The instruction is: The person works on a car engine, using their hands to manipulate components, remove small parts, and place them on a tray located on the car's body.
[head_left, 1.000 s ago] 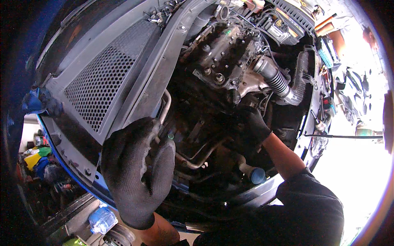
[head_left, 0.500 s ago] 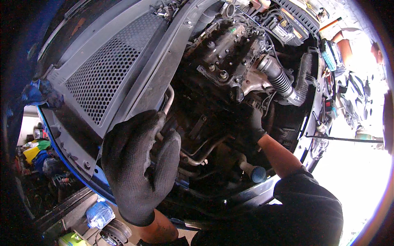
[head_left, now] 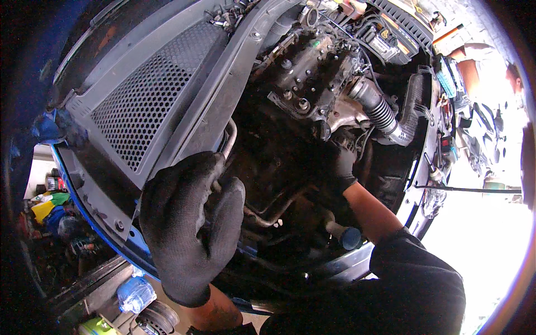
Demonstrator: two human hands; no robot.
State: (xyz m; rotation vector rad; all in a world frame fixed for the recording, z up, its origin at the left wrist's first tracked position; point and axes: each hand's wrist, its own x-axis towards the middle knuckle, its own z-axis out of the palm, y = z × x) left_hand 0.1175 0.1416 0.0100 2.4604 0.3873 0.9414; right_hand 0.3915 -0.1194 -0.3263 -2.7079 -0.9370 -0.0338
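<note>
My left hand (head_left: 187, 223), in a dark knit work glove, is raised over the near left edge of the engine bay. Its fingers curl forward with the thumb apart, and nothing shows in the gap. A bent metal pipe (head_left: 230, 139) runs down behind its fingertips; I cannot tell if they touch. My right hand (head_left: 341, 166), gloved too, reaches deep beside the engine (head_left: 307, 70), below the alternator-like part next to the ribbed air hose (head_left: 384, 113). Shadow and engine parts hide its fingers. Beneath my right forearm sits a filler neck with a blue cap (head_left: 350, 238).
A grey cowl panel with honeycomb mesh (head_left: 139, 111) borders the bay on the left. The battery (head_left: 385, 44) sits at the far right. A thin prop rod (head_left: 469, 190) crosses the right side. Tools and dark parts (head_left: 480, 128) lie beyond the fender; a blue plastic bag (head_left: 135, 293) lies lower left.
My right hand and forearm have shifted slightly to the left and up in the bay. The left hand has hardly moved.
</note>
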